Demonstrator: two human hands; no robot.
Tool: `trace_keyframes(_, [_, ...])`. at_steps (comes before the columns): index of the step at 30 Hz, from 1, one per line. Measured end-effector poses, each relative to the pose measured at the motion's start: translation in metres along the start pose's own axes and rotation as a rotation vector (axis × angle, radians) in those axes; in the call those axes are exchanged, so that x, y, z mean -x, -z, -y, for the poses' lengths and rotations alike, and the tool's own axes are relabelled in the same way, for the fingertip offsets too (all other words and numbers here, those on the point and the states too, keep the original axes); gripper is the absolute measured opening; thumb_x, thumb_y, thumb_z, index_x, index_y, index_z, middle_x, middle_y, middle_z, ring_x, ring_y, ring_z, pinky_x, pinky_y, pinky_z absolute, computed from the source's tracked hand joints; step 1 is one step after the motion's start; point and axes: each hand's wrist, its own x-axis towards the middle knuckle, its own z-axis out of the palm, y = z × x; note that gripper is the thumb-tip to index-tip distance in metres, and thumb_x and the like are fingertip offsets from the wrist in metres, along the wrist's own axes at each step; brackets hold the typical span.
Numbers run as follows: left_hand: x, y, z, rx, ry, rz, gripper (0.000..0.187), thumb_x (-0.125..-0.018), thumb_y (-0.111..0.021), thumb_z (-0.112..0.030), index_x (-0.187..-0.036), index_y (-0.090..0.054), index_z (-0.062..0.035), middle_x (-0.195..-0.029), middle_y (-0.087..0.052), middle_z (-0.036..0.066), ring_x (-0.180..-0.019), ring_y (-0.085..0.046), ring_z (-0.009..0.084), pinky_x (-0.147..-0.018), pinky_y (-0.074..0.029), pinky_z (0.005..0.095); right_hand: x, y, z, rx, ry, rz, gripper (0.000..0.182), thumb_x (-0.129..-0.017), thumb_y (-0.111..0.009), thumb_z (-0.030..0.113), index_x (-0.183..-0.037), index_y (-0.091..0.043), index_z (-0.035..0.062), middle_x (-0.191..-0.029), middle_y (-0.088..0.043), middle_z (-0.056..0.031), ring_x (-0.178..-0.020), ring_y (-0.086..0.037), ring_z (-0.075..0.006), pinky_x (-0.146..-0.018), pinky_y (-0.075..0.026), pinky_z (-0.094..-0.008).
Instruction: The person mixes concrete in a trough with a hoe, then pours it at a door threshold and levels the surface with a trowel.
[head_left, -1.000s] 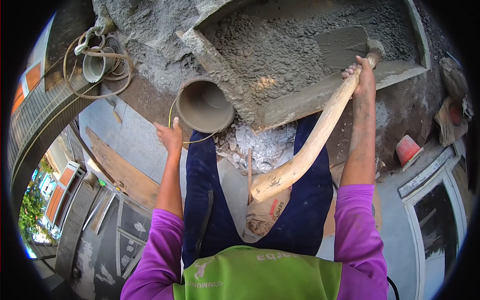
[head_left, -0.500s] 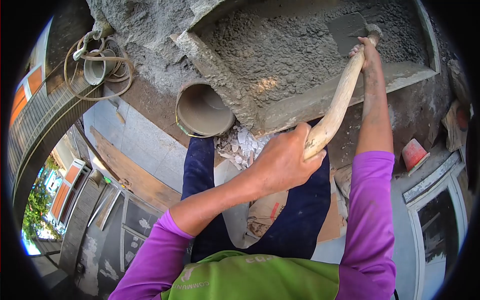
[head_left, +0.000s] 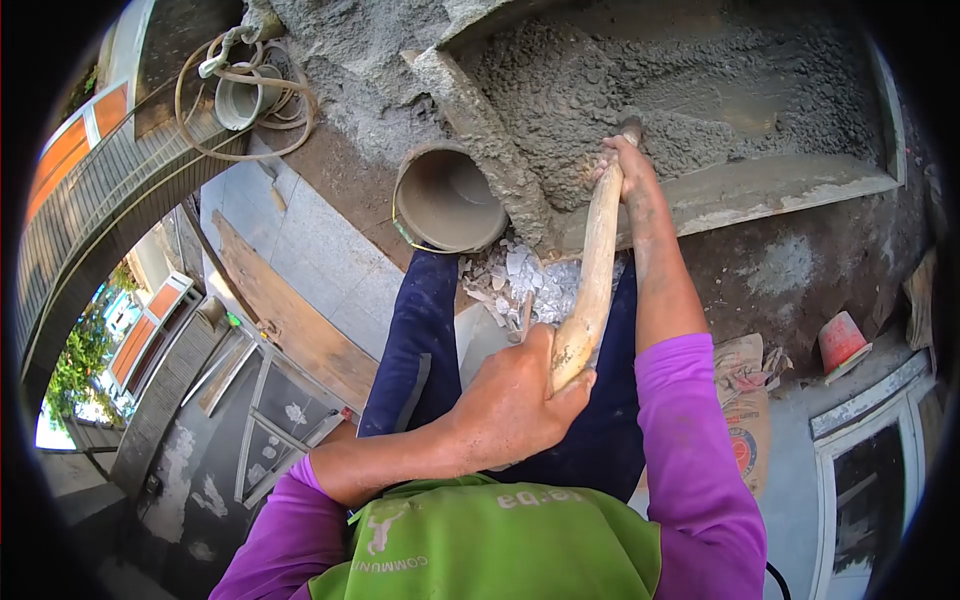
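A thick, curved wooden handle of a hoe runs from my lap up into a tray of wet grey mortar. My left hand grips the near end of the handle. My right hand grips it far up, just where it enters the mortar. The blade is buried in the mix and hidden. The tray's near wall is caked in cement. A mortar-smeared bucket lies tilted beside the tray's left corner, its mouth facing me.
Broken white rubble lies between my legs. A coiled hose with a small pail sits at the upper left. A wooden plank lies on the tiles at left. A red cup and a cement sack are at right.
My left hand left the bucket side and took the handle's near end. Both hands then pulled the hoe leftward and towards me, and its blade sank into the mortar.
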Motion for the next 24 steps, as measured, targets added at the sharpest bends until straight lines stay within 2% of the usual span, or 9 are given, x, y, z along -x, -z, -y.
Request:
trace_keyframes(1, [0.007, -0.001, -0.009, 0.012, -0.018, 0.011, 0.041, -0.091, -0.065, -0.024, -0.097, -0.046, 0.0118, -0.068, -0.062, 0.031, -0.066, -0.067, 0.0480, -0.061, -0.054, 0.0510, 0.005, 0.007, -0.002, -0.004, 0.000, 0.007, 0.022, -0.090, -0.064, 0.018, -0.099, -0.045, 0.0100, -0.066, -0.046, -0.0037, -0.049, -0.045, -0.0139, -0.042, -0.045, -0.0301])
trace_keyframes(2, [0.012, 0.000, -0.016, 0.014, -0.005, 0.045, 0.042, -0.091, -0.064, -0.026, -0.096, -0.046, 0.0121, -0.065, -0.061, 0.031, -0.062, -0.066, 0.0479, -0.060, -0.054, 0.0522, 0.006, 0.013, 0.001, -0.068, -0.025, 0.065, 0.027, -0.089, -0.066, 0.017, -0.101, -0.043, 0.0104, -0.065, -0.045, -0.0033, -0.049, -0.046, -0.0134, -0.041, -0.045, -0.0293])
trace_keyframes(5, [0.025, -0.002, -0.027, -0.008, -0.049, 0.068, 0.042, -0.091, -0.064, -0.026, -0.096, -0.046, 0.0120, -0.064, -0.060, 0.030, -0.059, -0.066, 0.0468, -0.059, -0.054, 0.0521, 0.030, 0.013, 0.011, -0.098, 0.029, 0.013, 0.018, -0.089, -0.062, 0.015, -0.092, -0.046, 0.0076, -0.066, -0.045, -0.0045, -0.051, -0.047, -0.0169, -0.043, -0.044, -0.0333])
trace_keyframes(6, [0.028, -0.008, -0.024, 0.004, -0.101, 0.016, 0.043, -0.091, -0.068, -0.027, -0.094, -0.046, 0.0102, -0.062, -0.059, 0.026, -0.056, -0.065, 0.0433, -0.051, -0.051, 0.0494, 0.034, 0.016, 0.013, -0.116, 0.013, 0.023, 0.018, -0.089, -0.062, 0.014, -0.092, -0.046, 0.0078, -0.065, -0.045, -0.0043, -0.050, -0.047, -0.0167, -0.043, -0.044, -0.0329])
trace_keyframes(13, [0.055, 0.002, -0.050, 0.008, -0.224, 0.078, 0.045, -0.090, -0.065, -0.030, -0.091, -0.046, 0.0103, -0.063, -0.060, 0.027, -0.056, -0.065, 0.0441, -0.054, -0.052, 0.0497, 0.066, 0.023, 0.042, -0.128, -0.072, 0.122, 0.019, -0.090, -0.063, 0.013, -0.084, -0.045, 0.0096, -0.059, -0.045, -0.0030, -0.049, -0.047, -0.0152, -0.043, -0.044, -0.0299])
trace_keyframes(14, [0.060, 0.001, -0.050, 0.024, -0.247, 0.069, 0.045, -0.090, -0.065, -0.030, -0.090, -0.046, 0.0101, -0.064, -0.060, 0.027, -0.056, -0.065, 0.0446, -0.054, -0.052, 0.0502, 0.072, 0.023, 0.045, -0.127, -0.075, 0.153, 0.023, -0.090, -0.063, 0.013, -0.079, -0.044, 0.0096, -0.058, -0.046, -0.0031, -0.048, -0.048, -0.0144, -0.043, -0.045, -0.0290])
trace_keyframes(17, [0.083, 0.012, -0.047, 0.051, -0.269, 0.100, 0.045, -0.090, -0.066, -0.030, -0.088, -0.046, 0.0098, -0.065, -0.059, 0.029, -0.057, -0.065, 0.0451, -0.056, -0.052, 0.0513, 0.106, 0.012, 0.042, -0.075, 0.018, 0.135, 0.024, -0.090, -0.064, 0.014, -0.078, -0.044, 0.0096, -0.058, -0.046, -0.0026, -0.048, -0.048, -0.0140, -0.044, -0.046, -0.0281])
trace_keyframes(20, [0.120, 0.031, -0.039, 0.076, -0.273, 0.146, 0.046, -0.089, -0.066, -0.031, -0.089, -0.046, 0.0098, -0.067, -0.059, 0.029, -0.059, -0.064, 0.0454, -0.056, -0.052, 0.0512, 0.140, -0.001, 0.029, -0.124, 0.015, 0.108, 0.025, -0.091, -0.063, 0.013, -0.076, -0.044, 0.0102, -0.059, -0.046, -0.0023, -0.048, -0.048, -0.0140, -0.044, -0.046, -0.0286])
trace_keyframes(24, [0.179, 0.069, -0.001, 0.038, -0.307, 0.166, 0.045, -0.088, -0.067, -0.032, -0.094, -0.046, 0.0077, -0.067, -0.059, 0.027, -0.061, -0.064, 0.0447, -0.056, -0.051, 0.0507, 0.187, -0.025, -0.008, -0.131, 0.069, 0.074, 0.025, -0.090, -0.063, 0.014, -0.074, -0.044, 0.0101, -0.059, -0.047, -0.0021, -0.048, -0.049, -0.0147, -0.044, -0.045, -0.0299])
